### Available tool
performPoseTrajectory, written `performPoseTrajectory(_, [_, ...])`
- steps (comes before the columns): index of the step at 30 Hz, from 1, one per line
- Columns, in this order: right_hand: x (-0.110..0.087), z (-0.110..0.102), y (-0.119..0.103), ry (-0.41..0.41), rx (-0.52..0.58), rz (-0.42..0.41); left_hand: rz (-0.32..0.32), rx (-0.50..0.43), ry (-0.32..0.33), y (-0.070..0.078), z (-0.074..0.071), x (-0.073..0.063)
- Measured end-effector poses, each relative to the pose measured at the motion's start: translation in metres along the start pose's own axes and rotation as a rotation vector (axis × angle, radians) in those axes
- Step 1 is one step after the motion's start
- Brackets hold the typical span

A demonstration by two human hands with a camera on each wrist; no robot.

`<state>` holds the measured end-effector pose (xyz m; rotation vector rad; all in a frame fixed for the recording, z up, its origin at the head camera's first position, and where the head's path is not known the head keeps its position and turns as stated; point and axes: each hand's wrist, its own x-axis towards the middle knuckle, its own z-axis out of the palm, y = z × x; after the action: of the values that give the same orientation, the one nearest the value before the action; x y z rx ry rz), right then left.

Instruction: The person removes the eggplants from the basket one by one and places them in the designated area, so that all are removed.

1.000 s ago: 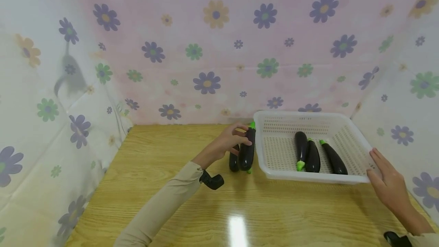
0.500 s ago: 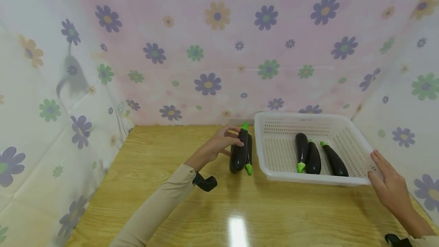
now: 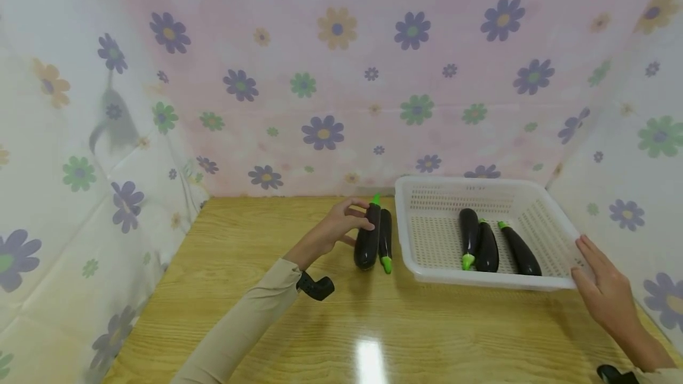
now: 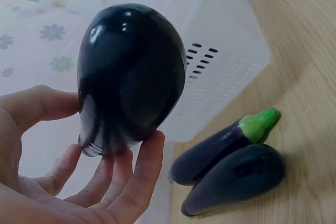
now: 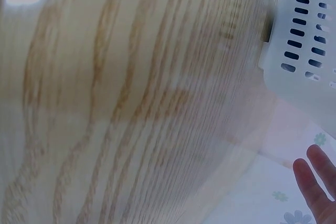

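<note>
My left hand (image 3: 333,227) holds a dark, glossy eggplant (image 4: 131,77) between thumb and fingers, its green stem end pointing to the back wall. Beyond it on the table lie two more eggplants, side by side: one with a green stem (image 4: 223,148) and one showing its rounded end (image 4: 236,177). In the head view the held eggplant hides one of them. My right hand (image 3: 608,286) rests with fingers extended at the right front corner of a white plastic basket (image 3: 488,277). Inside the basket are three eggplants: a left one (image 3: 468,233), a middle one (image 3: 487,248) and a right one (image 3: 520,250).
The basket stands on a wood-grain table (image 3: 277,325), close to the back wall. A flower-print cloth (image 3: 320,76) encloses the table at the back and both sides. Table surface extends left of the eggplants and in front of the basket.
My left hand has moved left with the eggplant, from beside the basket's left rim to over the eggplants on the table. The right hand and the basket have stayed put.
</note>
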<state>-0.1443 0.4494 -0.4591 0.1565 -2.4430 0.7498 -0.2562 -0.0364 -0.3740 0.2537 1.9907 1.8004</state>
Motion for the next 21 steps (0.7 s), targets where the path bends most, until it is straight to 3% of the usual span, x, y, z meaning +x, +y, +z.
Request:
performPoseTrajectory(11, [0.0, 0.001, 0.001, 0.002, -0.013, 0.002, -0.01, 0.004, 0.038, 0.001, -0.006, -0.002])
performPoseTrajectory(21, [-0.002, 0.001, 0.002, -0.006, -0.015, 0.023, -0.009, -0.018, 0.051, -0.007, -0.012, -0.001])
